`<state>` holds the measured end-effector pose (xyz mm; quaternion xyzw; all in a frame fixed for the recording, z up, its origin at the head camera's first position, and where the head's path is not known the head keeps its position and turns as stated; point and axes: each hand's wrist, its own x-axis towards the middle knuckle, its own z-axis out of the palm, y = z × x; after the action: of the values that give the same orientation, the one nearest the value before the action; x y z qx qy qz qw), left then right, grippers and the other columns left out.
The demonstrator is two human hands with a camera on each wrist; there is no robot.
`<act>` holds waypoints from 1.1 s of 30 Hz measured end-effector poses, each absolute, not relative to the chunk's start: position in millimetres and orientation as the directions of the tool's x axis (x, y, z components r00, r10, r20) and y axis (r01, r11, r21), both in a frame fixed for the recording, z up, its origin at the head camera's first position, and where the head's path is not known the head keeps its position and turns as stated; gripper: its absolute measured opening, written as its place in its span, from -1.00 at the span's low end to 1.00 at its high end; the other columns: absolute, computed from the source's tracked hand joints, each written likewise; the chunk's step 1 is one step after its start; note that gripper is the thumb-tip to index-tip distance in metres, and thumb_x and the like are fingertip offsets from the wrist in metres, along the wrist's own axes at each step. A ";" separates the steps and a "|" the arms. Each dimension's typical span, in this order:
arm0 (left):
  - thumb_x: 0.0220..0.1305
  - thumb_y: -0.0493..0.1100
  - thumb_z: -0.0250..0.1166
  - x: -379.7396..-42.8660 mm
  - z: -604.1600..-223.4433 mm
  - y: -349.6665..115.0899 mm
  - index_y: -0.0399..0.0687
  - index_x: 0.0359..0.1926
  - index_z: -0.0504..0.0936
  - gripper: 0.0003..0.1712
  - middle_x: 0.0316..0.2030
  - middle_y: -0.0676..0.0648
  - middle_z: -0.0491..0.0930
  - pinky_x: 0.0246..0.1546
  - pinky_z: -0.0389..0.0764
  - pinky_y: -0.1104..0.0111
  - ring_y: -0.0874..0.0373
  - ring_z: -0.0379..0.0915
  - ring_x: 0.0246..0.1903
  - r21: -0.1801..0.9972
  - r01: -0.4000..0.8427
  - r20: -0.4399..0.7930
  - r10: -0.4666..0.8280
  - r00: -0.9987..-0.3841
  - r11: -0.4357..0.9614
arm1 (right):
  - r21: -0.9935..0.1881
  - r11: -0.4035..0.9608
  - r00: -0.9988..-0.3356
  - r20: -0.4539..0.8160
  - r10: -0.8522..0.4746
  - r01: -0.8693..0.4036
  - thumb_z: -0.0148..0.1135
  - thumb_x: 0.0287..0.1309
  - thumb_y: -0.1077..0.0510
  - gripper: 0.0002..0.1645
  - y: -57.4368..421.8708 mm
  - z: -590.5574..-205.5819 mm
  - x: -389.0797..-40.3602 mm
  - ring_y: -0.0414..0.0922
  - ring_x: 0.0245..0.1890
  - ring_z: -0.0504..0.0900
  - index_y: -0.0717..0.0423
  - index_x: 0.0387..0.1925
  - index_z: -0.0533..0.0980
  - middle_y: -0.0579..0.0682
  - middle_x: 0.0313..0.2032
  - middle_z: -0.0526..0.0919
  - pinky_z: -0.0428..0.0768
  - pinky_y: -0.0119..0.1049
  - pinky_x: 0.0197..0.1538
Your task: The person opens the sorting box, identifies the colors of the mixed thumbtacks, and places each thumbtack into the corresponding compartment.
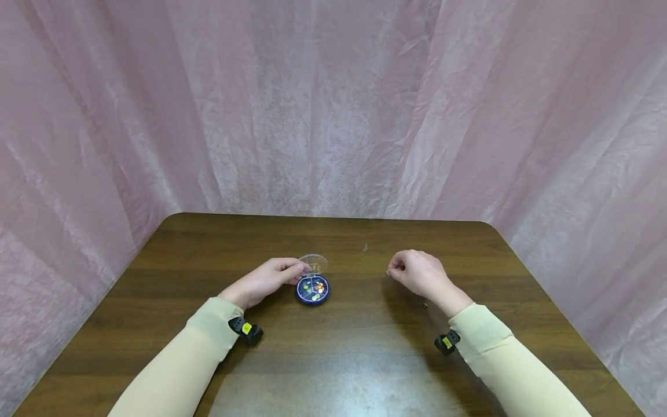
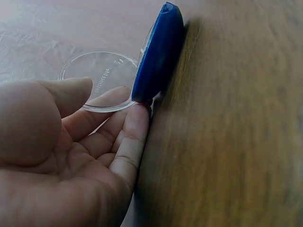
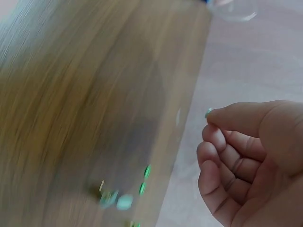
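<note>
Left of the table's middle, a round blue case [image 1: 312, 291] lies with its clear hinged lid [image 1: 315, 263] raised. Small coloured pieces [image 1: 316, 288] sit in its divided compartments. My left hand [image 1: 268, 282] pinches the lid, thumb on one side and fingers behind it; in the left wrist view the fingertips also reach the hinge edge of the case. To the right, my right hand [image 1: 421, 275] is raised over the table. Between its thumb and index finger it pinches a tiny pale green piece [image 3: 208, 112], mostly covered by the fingertips.
Loose on the table below my right hand are several small pieces: green ones [image 3: 147, 171], a pale teal one [image 3: 125, 202] and a gold-and-teal one [image 3: 108, 197]. A small clear speck [image 1: 365, 247] lies farther back. A pink curtain [image 1: 323, 110] hangs behind the wooden table [image 1: 344, 341].
</note>
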<state>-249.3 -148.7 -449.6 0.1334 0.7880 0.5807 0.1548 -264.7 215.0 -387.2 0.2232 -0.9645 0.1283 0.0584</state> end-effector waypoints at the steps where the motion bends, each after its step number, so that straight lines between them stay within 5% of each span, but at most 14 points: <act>1: 0.54 0.03 0.05 -249.5 -449.7 -148.6 -0.06 0.16 0.62 -0.60 0.14 -0.03 0.58 0.15 0.48 0.25 0.08 0.49 0.12 0.957 0.030 -0.089 0.390 -0.917 0.290 | -0.262 0.854 -0.892 0.168 -0.419 -0.450 0.29 0.19 0.04 -0.92 210.7 -386.1 -263.3 -0.26 -0.47 0.48 -0.17 -0.43 0.63 -0.31 -0.48 0.57 0.48 -0.24 -0.34; 8: 0.54 0.02 0.04 -249.4 -451.5 -148.1 -0.10 0.18 0.61 -0.58 0.15 -0.04 0.57 0.15 0.48 0.25 0.08 0.49 0.13 0.957 0.033 -0.088 0.398 -0.913 0.287 | -0.591 0.700 -0.897 0.097 -0.431 -0.401 0.30 0.22 -0.01 -0.86 184.2 -381.4 -254.1 -0.22 -0.32 0.56 -0.08 -0.31 0.68 -0.26 -0.38 0.65 0.51 -0.27 -0.17; 17: 0.53 0.07 0.06 -250.8 -450.6 -147.1 -0.09 0.18 0.61 -0.55 0.16 -0.05 0.57 0.15 0.48 0.24 0.07 0.48 0.14 0.955 0.031 -0.092 0.395 -0.914 0.294 | -0.918 0.367 -0.902 -0.026 -0.431 -0.148 0.35 0.21 -0.04 -0.73 163.0 -382.3 -254.1 -0.01 -0.36 0.53 0.06 -0.20 0.67 0.06 -0.40 0.56 0.56 -0.14 -0.18; 25: 0.54 0.04 0.05 -251.5 -450.2 -146.6 -0.14 0.18 0.61 -0.55 0.17 -0.07 0.57 0.15 0.48 0.23 0.04 0.48 0.15 0.958 0.040 -0.083 0.407 -0.910 0.285 | -0.996 -0.037 -0.847 -0.049 -0.530 0.081 0.31 0.28 0.09 -0.68 150.2 -384.0 -254.0 -0.12 -0.32 0.53 0.28 -0.10 0.56 0.01 -0.34 0.57 0.54 -0.32 -0.20; 33: 0.55 0.03 0.03 -248.5 -445.4 -147.6 -0.13 0.19 0.60 -0.55 0.18 -0.07 0.56 0.17 0.47 0.21 0.04 0.49 0.15 0.958 0.041 -0.080 0.402 -0.912 0.284 | -0.921 -0.278 -0.764 -0.032 -0.645 0.273 0.21 0.35 0.16 -0.83 147.0 -377.6 -249.6 -0.18 -0.30 0.53 0.20 -0.14 0.54 -0.03 -0.33 0.56 0.53 -0.35 -0.15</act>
<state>-248.5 -147.6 -445.4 0.1409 0.7861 0.5814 0.1551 -249.6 147.0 -377.6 0.1772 -0.5236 0.7796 -0.2944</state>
